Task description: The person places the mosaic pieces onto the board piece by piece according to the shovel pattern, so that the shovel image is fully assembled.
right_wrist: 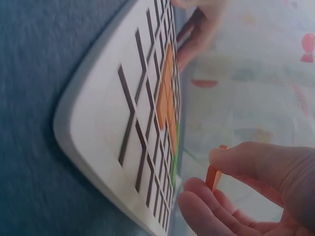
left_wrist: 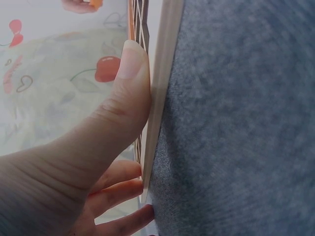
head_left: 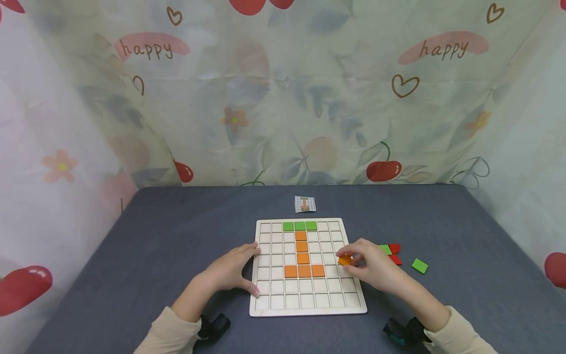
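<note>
A white gridded board lies on the dark cloth. In its top row sit green square tiles. Below them runs a column of orange square tiles, which widens into a row at its foot. My left hand rests against the board's left edge, thumb and fingers spread along it. The left wrist view shows the thumb pressed to the rim. Over the board's right side, my right hand pinches another orange tile between thumb and fingertips, raised off the grid.
Right of the board, partly behind my right hand, lie red tiles and a green tile. Another green tile lies farther right. A small printed card is beyond the board's far edge. A patterned curtain hangs behind the table.
</note>
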Available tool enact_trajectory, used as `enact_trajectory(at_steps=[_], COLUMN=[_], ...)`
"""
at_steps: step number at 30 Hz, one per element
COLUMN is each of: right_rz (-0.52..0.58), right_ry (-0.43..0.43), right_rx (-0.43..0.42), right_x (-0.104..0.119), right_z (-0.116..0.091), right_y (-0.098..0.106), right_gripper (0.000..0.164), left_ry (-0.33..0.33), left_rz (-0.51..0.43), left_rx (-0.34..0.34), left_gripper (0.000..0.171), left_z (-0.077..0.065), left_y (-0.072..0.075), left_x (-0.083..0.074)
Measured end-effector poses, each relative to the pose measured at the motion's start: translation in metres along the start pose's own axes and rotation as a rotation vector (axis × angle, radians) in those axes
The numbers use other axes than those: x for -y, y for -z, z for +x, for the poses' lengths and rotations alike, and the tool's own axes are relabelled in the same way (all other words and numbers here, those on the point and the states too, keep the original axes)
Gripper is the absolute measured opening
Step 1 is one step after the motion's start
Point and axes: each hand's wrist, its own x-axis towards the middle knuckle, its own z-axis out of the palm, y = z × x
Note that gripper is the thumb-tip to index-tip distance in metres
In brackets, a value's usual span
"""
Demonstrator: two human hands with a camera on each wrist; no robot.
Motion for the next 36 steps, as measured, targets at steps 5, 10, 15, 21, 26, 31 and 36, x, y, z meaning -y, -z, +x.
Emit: enact_trajectory(at_steps=[5, 10, 15, 21, 26, 31, 36], right_rz=[-0.009, 0.018, 0.042, 0.05, 0.069, 0.085, 0.059], right_ry=[0.01, 0.01, 0.03, 0.064, 0.082, 0.08, 0.095], right_rx=[0.035, 0.069, 0.097, 0.115, 0.114, 0.146, 0.162], right_x=[0.006, 0.013, 0.018, 0.021, 0.023, 0.025, 0.027], right_z=[0.001, 0.002, 0.004, 0.006, 0.007, 0.009, 0.012], right_y=[-0.008, -0.016, -0.022, -0.028, -0.034, -0.038, -0.041], right_gripper=[0.026, 0.028, 0.027, 0.027, 0.025, 0.024, 0.021], left_ry=[0.005, 0.004, -0.002, -0.001, -0.002, 0.001, 0.006], left_rz=[-0.002, -0.002, -0.006, -0.003, -0.001, -0.004, -0.006], left_rx=[0.005, 0.005, 0.0, -0.004, -0.006, -0.002, 0.0], left_gripper=[0.099, 0.099, 0.098, 0.098, 0.098, 0.099, 0.099], left_z=[0.0, 0.0, 0.0, 0.0, 0.0, 0.0, 0.0], left_y=[0.0, 0.0, 0.0, 0.0, 0.0, 0.0, 0.0], left_x=[0.0, 0.0, 0.0, 0.0, 0.0, 0.0, 0.0])
